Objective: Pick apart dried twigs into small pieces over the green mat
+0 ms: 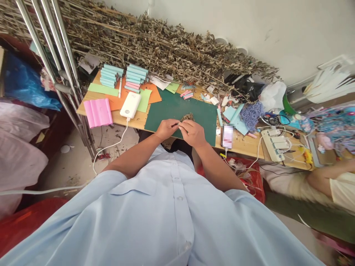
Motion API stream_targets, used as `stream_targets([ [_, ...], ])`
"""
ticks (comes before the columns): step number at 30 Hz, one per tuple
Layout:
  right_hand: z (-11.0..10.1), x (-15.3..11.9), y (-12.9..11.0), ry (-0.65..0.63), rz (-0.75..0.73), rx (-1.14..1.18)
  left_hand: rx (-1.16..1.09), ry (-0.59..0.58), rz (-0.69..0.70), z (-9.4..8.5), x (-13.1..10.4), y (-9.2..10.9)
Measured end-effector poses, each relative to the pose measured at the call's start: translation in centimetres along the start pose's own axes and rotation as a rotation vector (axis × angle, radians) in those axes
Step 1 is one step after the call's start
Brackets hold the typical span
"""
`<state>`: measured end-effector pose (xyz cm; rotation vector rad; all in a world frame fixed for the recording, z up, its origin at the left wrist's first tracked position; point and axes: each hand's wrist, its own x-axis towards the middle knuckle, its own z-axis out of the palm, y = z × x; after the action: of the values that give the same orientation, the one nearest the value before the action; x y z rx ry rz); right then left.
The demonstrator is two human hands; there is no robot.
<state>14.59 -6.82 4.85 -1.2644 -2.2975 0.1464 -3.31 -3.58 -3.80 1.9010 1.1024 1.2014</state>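
Note:
Both hands meet at the front edge of a dark green mat (177, 107). The fingertips of my left hand (166, 128) are pinched together and almost touch those of my right hand (193, 133), which are closed too. Whatever sits between them is too small and too covered to make out. Just beyond the right fingers lies a small heap of crumbled dried herb (188, 116) on the mat. A few short pink paper rolls (186, 94) rest near the mat's far edge.
Blue paper rolls (136, 74) are stacked at the back left, behind a white power bank (130, 105) and a pink folded sheet (98, 112). Dried stalks (166, 48) line the wall. To the right are a phone (227, 136), purple cord (252, 115) and a power strip (273, 145).

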Motion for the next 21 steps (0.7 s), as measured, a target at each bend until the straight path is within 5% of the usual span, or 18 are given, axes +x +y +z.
stream_targets([
  [5,-0.1,-0.2,0.0,0.075,0.048,0.098,-0.011,0.003,0.016,-0.1,0.0,0.1],
  [12,-0.3,-0.3,0.0,-0.064,-0.006,0.013,-0.028,-0.010,-0.003,-0.2,0.0,0.4],
  [21,-1.5,1.0,-0.5,-0.200,0.114,-0.034,-0.028,0.002,0.058,0.0,-0.2,-0.1],
])
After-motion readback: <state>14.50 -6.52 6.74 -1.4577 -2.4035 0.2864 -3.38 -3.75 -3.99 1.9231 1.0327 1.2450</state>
